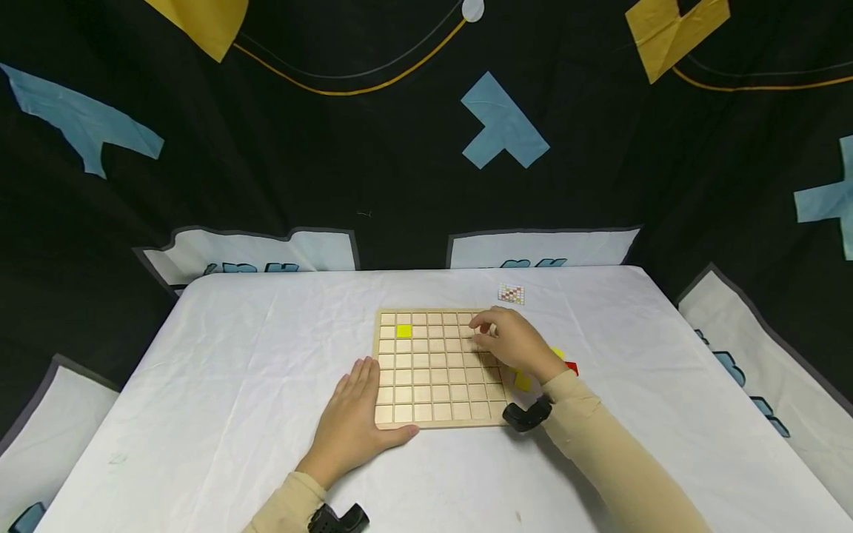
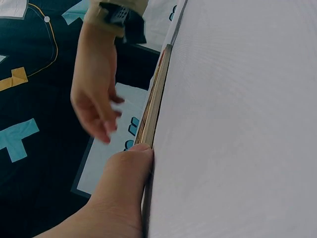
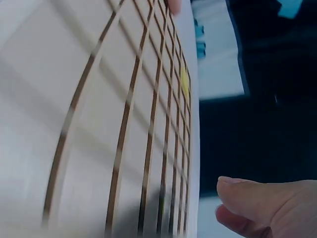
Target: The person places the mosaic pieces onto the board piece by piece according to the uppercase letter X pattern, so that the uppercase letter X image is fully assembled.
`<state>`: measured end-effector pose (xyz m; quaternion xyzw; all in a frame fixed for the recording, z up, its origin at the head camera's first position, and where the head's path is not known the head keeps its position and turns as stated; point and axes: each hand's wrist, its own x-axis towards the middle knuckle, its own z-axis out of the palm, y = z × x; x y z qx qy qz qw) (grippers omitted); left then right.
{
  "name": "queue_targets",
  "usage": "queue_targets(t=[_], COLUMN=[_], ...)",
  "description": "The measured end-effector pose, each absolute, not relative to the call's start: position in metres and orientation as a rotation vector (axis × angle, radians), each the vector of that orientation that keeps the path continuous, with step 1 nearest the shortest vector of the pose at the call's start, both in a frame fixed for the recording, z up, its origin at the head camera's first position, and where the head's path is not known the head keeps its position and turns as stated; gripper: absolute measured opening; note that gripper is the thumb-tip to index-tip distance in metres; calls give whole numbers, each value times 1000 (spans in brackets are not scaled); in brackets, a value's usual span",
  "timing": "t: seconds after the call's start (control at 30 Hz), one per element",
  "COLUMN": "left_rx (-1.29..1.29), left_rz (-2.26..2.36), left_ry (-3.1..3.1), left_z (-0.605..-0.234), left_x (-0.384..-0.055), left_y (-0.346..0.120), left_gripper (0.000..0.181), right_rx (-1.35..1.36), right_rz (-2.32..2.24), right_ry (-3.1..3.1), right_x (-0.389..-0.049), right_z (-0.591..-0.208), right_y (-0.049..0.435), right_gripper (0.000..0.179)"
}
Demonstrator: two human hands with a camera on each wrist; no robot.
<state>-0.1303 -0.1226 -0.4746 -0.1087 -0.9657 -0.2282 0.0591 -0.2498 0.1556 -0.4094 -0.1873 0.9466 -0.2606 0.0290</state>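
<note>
A wooden grid board (image 1: 433,425) lies on the white table, with one yellow square tile (image 1: 403,331) in a cell near its far left corner. My left hand (image 1: 356,414) rests along the board's left side, fingers straight, thumb at the near edge; the left wrist view shows that thumb (image 2: 129,168) against the board's rim. Over the board's far right part hovers my right hand (image 1: 509,337), its fingers bent loosely with a gap between thumb and index finger. No tile shows between its fingers. In the right wrist view, the thumb (image 3: 252,198) is beside the grid.
Right of the board, partly hidden by the right forearm, lie yellow tiles (image 1: 523,381) and a red tile (image 1: 571,367). A small printed pattern card (image 1: 512,295) lies beyond the board's far right corner. A black curtain (image 1: 400,170) hangs behind the table.
</note>
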Motion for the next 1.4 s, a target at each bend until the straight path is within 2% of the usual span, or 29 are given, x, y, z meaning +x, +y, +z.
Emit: queue_targets(t=[0.3,0.43,0.57,0.87,1.07,1.4], left_rx=[-329,-325,-326,-323,-317,-322], left_rz=[-689,-682,-689,-713,-709,-703], left_ry=[-2925,-2942,-2955,-2959,-2941,-2936], left_z=[-474,-473,-473,-473,-473,-475], left_x=[-130,-130,-130,-130,-130,-131], left_y=[-123,-123,-123,-123,-123,-122], left_gripper=[127,126,126,127,127,128], right_rx=[-337,-239,-224,-162,-104,-112], right_rz=[-603,-513,-456,-461,-572,-872], right_ry=[2993,3003,3014,3036,3017,3007], right_x=[-241,-236,-232,-228,-229,-239], right_z=[-414,-419,-425,-430,-431,-434], right_y=[226,247,260,270,271,246], right_gripper=[33,42,42,37,28,14])
